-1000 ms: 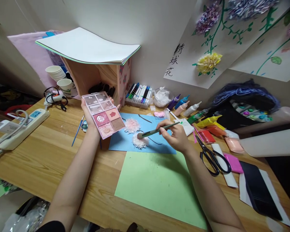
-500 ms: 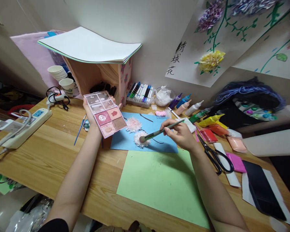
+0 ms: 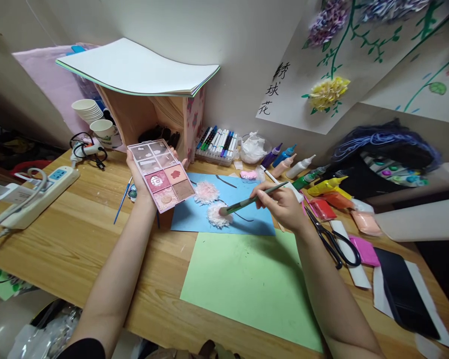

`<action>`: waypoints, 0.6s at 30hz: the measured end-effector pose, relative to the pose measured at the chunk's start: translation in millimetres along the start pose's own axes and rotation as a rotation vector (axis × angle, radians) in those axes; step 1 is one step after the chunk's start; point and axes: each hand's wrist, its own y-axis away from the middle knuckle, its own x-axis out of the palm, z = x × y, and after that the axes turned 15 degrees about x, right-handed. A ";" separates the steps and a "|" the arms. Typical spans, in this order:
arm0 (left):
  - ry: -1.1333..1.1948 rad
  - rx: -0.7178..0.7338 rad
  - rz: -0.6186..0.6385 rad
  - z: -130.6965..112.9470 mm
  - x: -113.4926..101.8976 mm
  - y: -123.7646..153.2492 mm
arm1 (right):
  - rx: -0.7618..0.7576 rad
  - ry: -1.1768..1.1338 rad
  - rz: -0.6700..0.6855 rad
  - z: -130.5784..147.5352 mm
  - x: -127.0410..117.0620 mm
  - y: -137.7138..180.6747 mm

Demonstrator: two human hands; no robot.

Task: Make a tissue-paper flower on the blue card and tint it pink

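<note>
My left hand (image 3: 137, 172) is closed around an open makeup palette (image 3: 168, 185), tilted so its pink and brown pans and mirrored lid face me. Between the thumb and fingers of my right hand (image 3: 279, 203) is a makeup brush (image 3: 247, 202) with a green handle. Its bristle end rests on a fluffy pale pink-white flower (image 3: 220, 219). A second, pinker fluffy flower (image 3: 206, 192) sits just behind it. Both flowers are on a blue sheet (image 3: 187, 223) with dark curved lines drawn on it.
A green sheet (image 3: 247, 289) lies nearest me. To the right are black scissors (image 3: 333, 242), colored clay packets (image 3: 324, 209) and several paint bottles (image 3: 284, 164). Boxed markers (image 3: 217, 144) stand at the back. A power strip (image 3: 41, 199) and thin blue brush (image 3: 122, 200) lie left.
The brush tip has shifted slightly right and up on the front flower, with my right hand moving a little the same way. The palette stays in my left hand, almost unmoved.
</note>
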 end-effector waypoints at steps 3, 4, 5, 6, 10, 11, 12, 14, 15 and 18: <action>-0.004 -0.013 -0.020 -0.4 -0.8 -0.6 | 0.021 -0.061 -0.083 -1.6 -4.8 0.0; -0.001 -0.014 -0.018 -0.5 -0.7 -0.7 | 0.027 -0.096 -0.087 -2.0 -3.4 -0.2; 0.002 -0.010 -0.014 -0.6 -0.4 -0.7 | 0.032 -0.123 -0.076 -2.1 -0.7 -0.5; 0.004 -0.006 -0.010 -0.6 0.0 -0.6 | 0.033 -0.132 -0.052 -2.0 2.7 -0.9; -0.014 -0.003 0.007 -0.8 2.4 1.0 | 0.010 -0.013 0.019 -0.2 9.1 -1.3; -0.015 -0.006 0.016 -0.9 2.8 1.3 | 0.007 0.015 0.007 -0.1 6.9 -0.9; -0.011 -0.007 0.028 -1.0 2.9 1.4 | 0.009 0.035 -0.011 -0.4 3.5 -0.3; 0.007 0.001 0.056 -1.1 2.5 1.2 | 0.026 0.045 -0.049 -1.7 -4.5 1.4; 0.017 0.004 0.072 -1.1 2.0 0.9 | 0.034 0.031 -0.064 -2.5 -7.6 2.1; 0.039 -0.007 0.104 -0.6 1.1 0.6 | 0.016 -0.062 -0.054 -3.6 -8.6 3.4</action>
